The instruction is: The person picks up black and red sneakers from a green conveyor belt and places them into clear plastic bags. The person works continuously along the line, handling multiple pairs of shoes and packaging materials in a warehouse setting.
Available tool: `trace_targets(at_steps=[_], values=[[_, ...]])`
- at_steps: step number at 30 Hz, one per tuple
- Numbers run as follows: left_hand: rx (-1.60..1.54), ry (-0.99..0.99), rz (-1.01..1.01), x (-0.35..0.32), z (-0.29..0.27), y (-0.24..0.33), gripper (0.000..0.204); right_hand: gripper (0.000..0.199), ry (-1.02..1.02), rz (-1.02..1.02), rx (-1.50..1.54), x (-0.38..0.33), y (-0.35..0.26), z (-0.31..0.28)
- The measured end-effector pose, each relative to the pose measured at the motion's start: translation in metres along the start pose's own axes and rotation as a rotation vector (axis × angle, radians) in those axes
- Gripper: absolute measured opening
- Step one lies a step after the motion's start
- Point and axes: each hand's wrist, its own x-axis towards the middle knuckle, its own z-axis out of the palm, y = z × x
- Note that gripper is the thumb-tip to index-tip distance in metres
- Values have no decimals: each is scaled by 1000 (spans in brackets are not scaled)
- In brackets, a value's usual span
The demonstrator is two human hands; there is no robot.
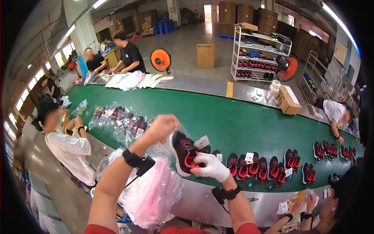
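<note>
Black-and-red shoe [179, 148] held above the near edge of the green belt [194, 109]

The right hand [213, 167], in a white glove, is closed on the shoe at its open collar. The left hand [161, 128], bare and blurred, has its fingers bunched and seems to pinch clear film [182, 130] beside the toe. Whether the film wraps the shoe, I cannot tell.

The film looks thin, so a hard pull against the sole could tear it. A paper tag [201, 141] sticks out beside the shoe and could snag or bend if film is dragged over it. With only the collar gripped, a tug from the left could twist the shoe loose and drop it on the green belt.

Clear bags [117, 117] on the green belt's left part hold dark and red shoes. At its near edge, a heap of clear and pink plastic [154, 191] shows nothing recognisable inside. Along its far edge stand a white jar [275, 85] and a cardboard box [288, 99], contents not visible. Beyond that edge, a white rack [235, 50] carries shoes on several shelves. Loose shoes [253, 167] line the green belt's right part, unbagged.
</note>
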Motion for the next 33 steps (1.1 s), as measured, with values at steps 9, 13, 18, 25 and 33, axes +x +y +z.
trace_targets(at_steps=[9, 13, 18, 25, 33], values=[[270, 523, 629, 8, 111, -28, 9, 43, -454, 8, -1475, -17, -44, 44], [198, 177, 634, 10, 147, 0, 19, 30, -460, -272, -1451, -23, -25, 42], [510, -248, 1000, -64, 178, -1, 9, 44, -388, -137, -697, -54, 44, 12], [239, 79, 1065, -116, 179, -60, 33, 30, -29, -144, -1244, -21, 27, 27], [267, 67, 779, -76, 120, -93, 28, 33, 222, 117, -1041, 23, 34, 14]])
